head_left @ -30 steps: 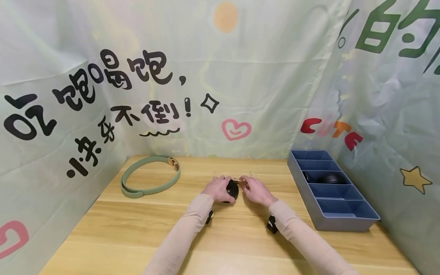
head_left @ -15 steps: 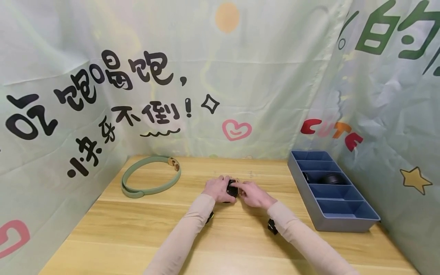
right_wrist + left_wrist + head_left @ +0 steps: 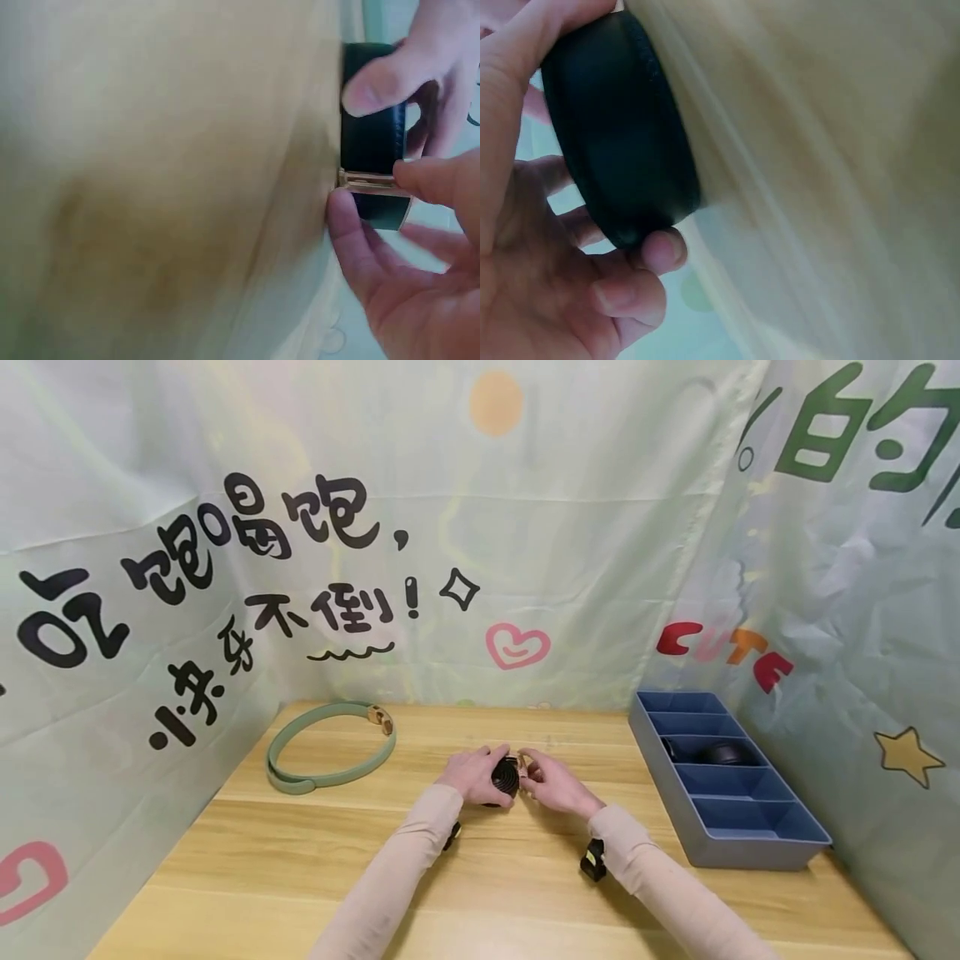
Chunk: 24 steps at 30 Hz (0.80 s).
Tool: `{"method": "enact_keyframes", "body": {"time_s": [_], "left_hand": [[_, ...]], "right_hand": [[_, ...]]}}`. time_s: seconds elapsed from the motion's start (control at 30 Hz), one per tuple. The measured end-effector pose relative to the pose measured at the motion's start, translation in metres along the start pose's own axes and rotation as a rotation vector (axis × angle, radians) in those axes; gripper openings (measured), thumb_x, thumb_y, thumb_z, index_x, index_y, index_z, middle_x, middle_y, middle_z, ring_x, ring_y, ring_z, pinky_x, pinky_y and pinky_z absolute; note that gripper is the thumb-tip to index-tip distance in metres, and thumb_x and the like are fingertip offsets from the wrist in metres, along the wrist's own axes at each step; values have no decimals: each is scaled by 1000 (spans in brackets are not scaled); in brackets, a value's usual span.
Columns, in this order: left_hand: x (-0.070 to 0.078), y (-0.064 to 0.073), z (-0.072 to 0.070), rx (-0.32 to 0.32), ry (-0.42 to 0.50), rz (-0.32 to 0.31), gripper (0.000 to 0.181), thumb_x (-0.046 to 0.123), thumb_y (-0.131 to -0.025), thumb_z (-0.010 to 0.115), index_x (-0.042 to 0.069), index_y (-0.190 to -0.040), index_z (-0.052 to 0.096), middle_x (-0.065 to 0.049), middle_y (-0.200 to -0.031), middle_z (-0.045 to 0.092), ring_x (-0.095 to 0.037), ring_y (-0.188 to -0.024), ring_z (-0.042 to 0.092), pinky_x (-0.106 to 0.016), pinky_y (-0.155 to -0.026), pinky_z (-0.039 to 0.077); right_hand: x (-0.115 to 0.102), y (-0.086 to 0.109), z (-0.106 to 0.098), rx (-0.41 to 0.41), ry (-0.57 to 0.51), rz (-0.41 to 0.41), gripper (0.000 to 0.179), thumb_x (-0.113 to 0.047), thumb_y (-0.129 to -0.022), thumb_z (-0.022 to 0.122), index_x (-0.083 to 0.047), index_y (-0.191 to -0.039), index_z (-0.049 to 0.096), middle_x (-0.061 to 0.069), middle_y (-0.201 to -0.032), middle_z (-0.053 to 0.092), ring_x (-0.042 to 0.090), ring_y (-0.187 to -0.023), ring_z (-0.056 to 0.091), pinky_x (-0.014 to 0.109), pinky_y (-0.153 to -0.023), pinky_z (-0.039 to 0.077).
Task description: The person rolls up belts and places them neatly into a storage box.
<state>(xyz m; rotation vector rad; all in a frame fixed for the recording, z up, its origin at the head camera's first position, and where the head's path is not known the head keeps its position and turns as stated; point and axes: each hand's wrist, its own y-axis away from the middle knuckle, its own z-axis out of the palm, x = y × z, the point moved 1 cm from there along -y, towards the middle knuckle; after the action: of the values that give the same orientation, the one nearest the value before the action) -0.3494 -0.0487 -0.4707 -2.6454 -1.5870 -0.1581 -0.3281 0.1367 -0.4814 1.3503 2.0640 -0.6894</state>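
Observation:
A black belt [image 3: 505,775], rolled into a tight coil, stands on edge on the wooden table between both hands. My left hand [image 3: 476,775] grips the coil from the left, thumb on the near side and fingers round the back; the left wrist view shows the smooth outer face of the black belt [image 3: 619,127]. At the coil's right side my right hand [image 3: 557,782] pinches the gold buckle [image 3: 369,180] between thumb and fingers. The buckle lies close against the coil.
A green belt [image 3: 330,777] with a gold buckle lies in a wide loop at the left. On the right stands a blue-grey divided box [image 3: 757,852]; a dark coiled item [image 3: 726,752] sits in its middle compartment. Printed cloth [image 3: 450,510] hangs behind the table.
The right hand's fingers have shifted on the buckle, which has come in closer against the coil. A forefinger stretched over the coil has drawn back. The left hand keeps its grip.

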Motion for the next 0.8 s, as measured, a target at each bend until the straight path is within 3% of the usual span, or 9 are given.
{"method": "enact_keyframes", "body": {"time_s": [0.13,0.3,0.43,0.5,0.6,0.67,0.73,0.8], "left_hand": [[-5,-1,1,20,56,-26,97,67,-70,70,29,-152,35,-9,-130,59,-28,-100,64,-42,-82,50],[-7,-4,2,53,104,-11,98,69,-69,69,31,-152,33,-9,-134,57,-29,-103,63,-46,-84,50],[-6,-5,1,78,135,-4,97,67,-70,69,31,-152,33,-10,-136,55,-30,-105,63,-47,-88,50],[-6,-4,-1,79,166,-13,95,67,-71,69,31,-151,35,-10,-137,55,-31,-107,62,-48,-90,49],[-3,-4,-4,64,253,-28,91,69,-74,65,29,-150,39,-10,-139,55,-30,-115,60,-47,-94,48],[0,-4,-6,56,317,-33,87,72,-76,61,28,-148,43,-8,-139,56,-28,-118,59,-45,-95,47],[3,-4,-7,55,375,-26,83,74,-77,59,28,-145,48,-6,-137,59,-24,-118,59,-41,-95,48],[7,-5,-7,56,426,-13,77,74,-77,59,30,-140,54,-3,-130,64,-20,-112,61,-37,-92,48]], "right_hand": [[3,0,1,2,-35,-24,62,5,-88,57,-4,-147,41,20,-131,58,32,-110,63,46,-93,52],[8,-3,-2,59,-201,86,60,3,-88,53,-2,-147,40,23,-127,59,29,-99,67,37,-78,57],[10,-2,-7,62,-225,51,63,7,-85,55,-1,-145,41,25,-132,56,29,-97,66,34,-75,57],[10,-1,-10,53,-168,-35,70,11,-82,58,-4,-147,39,26,-134,54,28,-96,66,33,-76,57],[8,3,-12,76,76,-224,76,7,-80,71,-10,-148,41,25,-129,54,26,-95,63,37,-82,56],[7,5,-10,126,248,-320,73,-2,-81,77,-13,-146,46,22,-122,54,23,-91,60,37,-78,55],[4,6,-10,194,396,-376,66,-10,-80,80,-13,-140,53,17,-112,55,23,-89,56,39,-76,54],[2,8,-10,231,461,-385,58,-11,-82,79,-15,-136,58,15,-106,55,22,-88,54,38,-72,53]]}}
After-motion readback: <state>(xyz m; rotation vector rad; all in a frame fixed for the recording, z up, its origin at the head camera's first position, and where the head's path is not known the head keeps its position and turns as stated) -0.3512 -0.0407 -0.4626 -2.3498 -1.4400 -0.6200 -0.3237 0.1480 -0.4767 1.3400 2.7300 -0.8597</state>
